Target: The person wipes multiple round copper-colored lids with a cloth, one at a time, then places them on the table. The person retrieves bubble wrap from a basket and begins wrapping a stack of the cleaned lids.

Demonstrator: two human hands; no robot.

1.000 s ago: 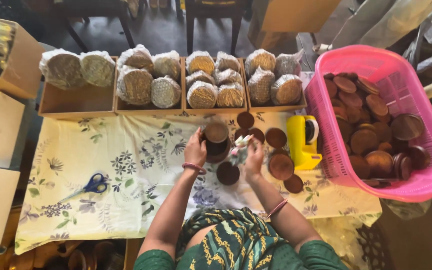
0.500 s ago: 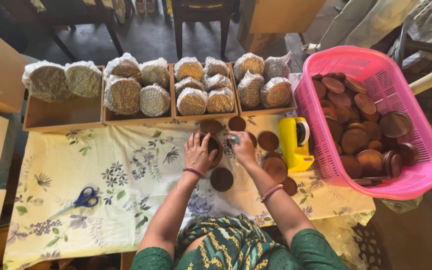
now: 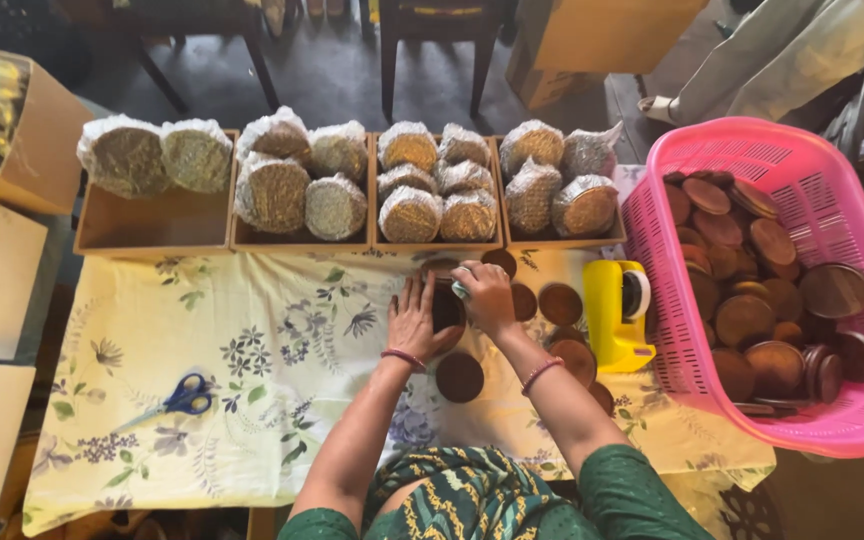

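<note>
Fingers (image 3: 430, 300) of the left hand (image 3: 414, 322) curl around a dark round disc (image 3: 446, 310) at the surface's (image 3: 252, 400) centre; a second ago it sat higher. Right hand (image 3: 484, 296) pinches something pale on top. Yellow tape dispenser (image 3: 614, 315) lies at 3 o'clock, clear-wrapped round packages (image 3: 407, 215) in 4 wooden trays at 12, pink basket (image 3: 842, 420) beyond.

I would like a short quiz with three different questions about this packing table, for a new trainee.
1. True or false: the scissors lie on the person's left side.
2. What colour is the basket that holds the brown discs? A green, B pink, C white.
3. Which thing do both hands touch?

Key: 1 true. 2 B. 3 The dark round container, between the left hand and the right hand.
</note>
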